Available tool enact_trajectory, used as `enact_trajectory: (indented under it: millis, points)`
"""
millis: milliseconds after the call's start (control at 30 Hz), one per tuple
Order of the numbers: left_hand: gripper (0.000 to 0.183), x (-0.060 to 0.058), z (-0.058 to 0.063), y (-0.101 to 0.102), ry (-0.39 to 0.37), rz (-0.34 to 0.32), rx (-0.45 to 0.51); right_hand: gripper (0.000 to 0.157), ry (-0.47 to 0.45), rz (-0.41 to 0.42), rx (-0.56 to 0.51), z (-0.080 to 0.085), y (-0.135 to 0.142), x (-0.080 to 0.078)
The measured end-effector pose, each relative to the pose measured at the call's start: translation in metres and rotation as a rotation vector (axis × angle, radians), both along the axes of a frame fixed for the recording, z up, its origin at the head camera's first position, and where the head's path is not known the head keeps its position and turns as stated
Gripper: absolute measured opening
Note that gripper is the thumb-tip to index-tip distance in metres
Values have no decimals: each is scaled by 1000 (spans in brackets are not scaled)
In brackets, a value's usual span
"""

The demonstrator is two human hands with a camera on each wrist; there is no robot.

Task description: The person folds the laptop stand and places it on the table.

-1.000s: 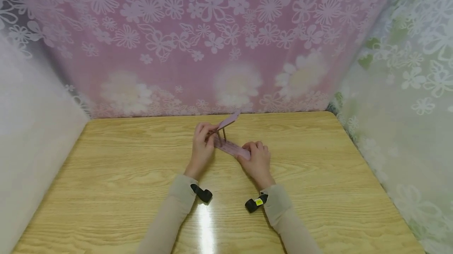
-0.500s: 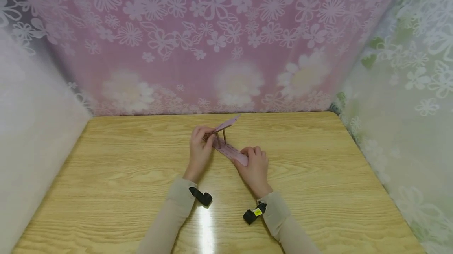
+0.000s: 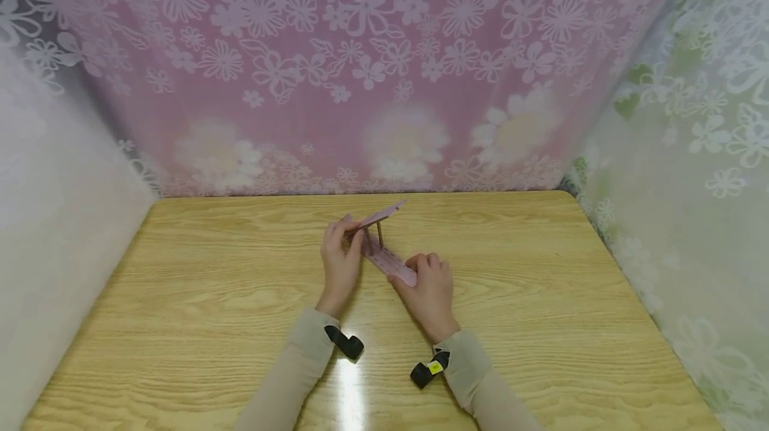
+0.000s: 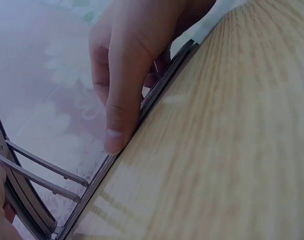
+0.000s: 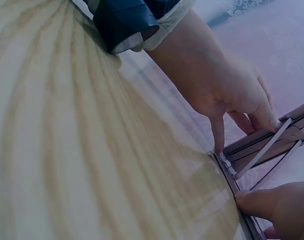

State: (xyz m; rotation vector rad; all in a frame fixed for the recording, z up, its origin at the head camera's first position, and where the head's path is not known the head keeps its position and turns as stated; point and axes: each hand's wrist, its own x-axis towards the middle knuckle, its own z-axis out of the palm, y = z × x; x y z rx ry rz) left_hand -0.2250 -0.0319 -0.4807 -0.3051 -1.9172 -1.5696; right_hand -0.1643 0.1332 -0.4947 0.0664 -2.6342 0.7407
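Observation:
A pink folding stand point(image 3: 387, 261) lies over the table, its base slanting toward the person at the right. Its upper panel point(image 3: 384, 212) is raised at an angle, joined to the base by two thin metal struts point(image 3: 380, 234). My left hand point(image 3: 342, 257) pinches the hinged end, where panel and base meet. In the right wrist view, the fingers of that left hand point(image 5: 227, 90) are at the raised panel, the thumb down at the hinge. My right hand point(image 3: 434, 287) grips the base's other end, thumb along its near edge. That base runs close along the tabletop in the left wrist view.
A wood-grain table point(image 3: 210, 297) spreads around both hands. A pink flowered curtain point(image 3: 300, 84) hangs along its back edge, with pale cloth point(image 3: 691, 217) at the right side. Black wrist cameras point(image 3: 345, 343) are strapped over both sleeves.
My right hand has drawn the base's end toward the person and slightly left, so the stand has turned. The left hand keeps its hold at the hinge. The panel stays raised.

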Motion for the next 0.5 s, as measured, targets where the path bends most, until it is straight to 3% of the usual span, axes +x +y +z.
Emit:
enact_trajectory:
  millis: [200, 500]
  points:
    - [11, -5, -9, -6, -72, -49, 15, 43, 19, 0, 5, -1, -2, 4]
    - [11, -10, -11, -13, -48, -70, -19, 39, 43, 25, -22, -2, -3, 9]
